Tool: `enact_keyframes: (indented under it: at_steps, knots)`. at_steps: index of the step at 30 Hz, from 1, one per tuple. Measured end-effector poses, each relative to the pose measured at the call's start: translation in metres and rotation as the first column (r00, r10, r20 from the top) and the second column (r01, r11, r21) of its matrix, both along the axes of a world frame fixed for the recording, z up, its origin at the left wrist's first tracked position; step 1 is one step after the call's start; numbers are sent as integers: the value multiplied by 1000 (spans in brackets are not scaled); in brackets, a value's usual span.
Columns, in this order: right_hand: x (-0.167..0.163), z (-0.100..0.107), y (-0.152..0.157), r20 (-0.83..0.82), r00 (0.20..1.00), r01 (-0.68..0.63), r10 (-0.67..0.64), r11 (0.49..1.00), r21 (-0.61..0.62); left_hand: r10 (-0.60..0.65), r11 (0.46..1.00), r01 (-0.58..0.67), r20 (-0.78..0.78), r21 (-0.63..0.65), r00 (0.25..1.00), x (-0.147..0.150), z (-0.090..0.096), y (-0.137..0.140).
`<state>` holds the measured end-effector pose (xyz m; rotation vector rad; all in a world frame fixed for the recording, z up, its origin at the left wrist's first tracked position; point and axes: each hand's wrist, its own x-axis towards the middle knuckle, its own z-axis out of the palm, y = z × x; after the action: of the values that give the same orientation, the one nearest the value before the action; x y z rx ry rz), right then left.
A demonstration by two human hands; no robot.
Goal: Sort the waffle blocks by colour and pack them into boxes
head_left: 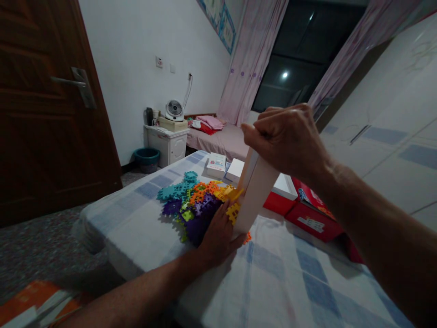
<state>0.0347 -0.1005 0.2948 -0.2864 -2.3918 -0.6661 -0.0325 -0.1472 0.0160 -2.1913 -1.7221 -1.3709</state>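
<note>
My right hand point(285, 134) is wrapped round the top end of a white box point(256, 193), which stands on edge, tilted, on the bed-like table. My left hand point(220, 237) lies low against the box's bottom end, its fingers stretched out and its thumb apart. Those fingers touch a heap of plastic gear-like building pieces. Teal pieces point(177, 187) spread at the left of the heap, orange pieces point(203, 191) at the back, purple pieces point(200, 223) in the middle. Yellow pieces point(234, 212) sit right by the box's open side. The inside of the box is hidden from me.
A checked blue and white cloth point(273, 273) covers the table. Behind the white box are small white boxes point(216, 165) and red boxes point(314, 214). Farther off stand a cabinet point(167, 143) with a fan point(175, 109), a teal bucket point(146, 158) and a bed point(225, 141).
</note>
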Motion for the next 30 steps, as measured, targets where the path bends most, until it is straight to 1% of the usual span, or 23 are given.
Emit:
enact_keyframes:
  at_steps: [4,6,9,12,14,16,18,19,20,22,24,26,28,30]
  knots:
    - [-2,12,-23,-57,993,106,-101,991,83,57,998,-57,-8,28,998,-2,6,3]
    - [-5,16,-30,-35,989,146,-143,985,94,92,996,-92,-24,7,996,-4,9,3]
    - [-10,14,-24,39,983,177,-177,984,15,120,992,-121,-59,-22,991,-5,9,3]
    - [-9,12,-17,24,983,185,-184,983,-20,115,993,-117,-66,-30,991,-4,5,1]
    - [-5,16,-23,12,978,209,-209,978,17,124,992,-125,-41,-29,991,-4,4,0]
    - [-1,21,-32,-5,969,247,-248,964,94,143,990,-143,6,-6,990,-5,4,0]
    - [-1,22,-36,13,971,234,-239,958,165,157,987,-158,46,16,987,-5,5,0]
    - [-2,21,-35,38,975,210,-220,963,171,157,987,-158,53,18,986,-5,5,0]
    - [-4,19,-32,70,978,184,-196,971,150,155,988,-155,53,12,987,-5,5,0]
    - [-6,12,-23,100,982,153,-159,986,66,138,990,-138,30,0,990,-4,5,0]
    - [-6,9,-19,90,980,179,-179,984,4,92,996,-92,-5,2,996,-4,5,0]
    - [-5,12,-24,82,972,217,-219,975,40,31,999,-30,-25,23,999,-5,7,0]
    - [-3,16,-33,84,958,262,-274,957,128,-20,999,21,-25,42,999,-6,10,1]
    - [-2,19,-39,114,953,258,-281,949,182,-60,997,62,-37,36,998,-6,13,1]
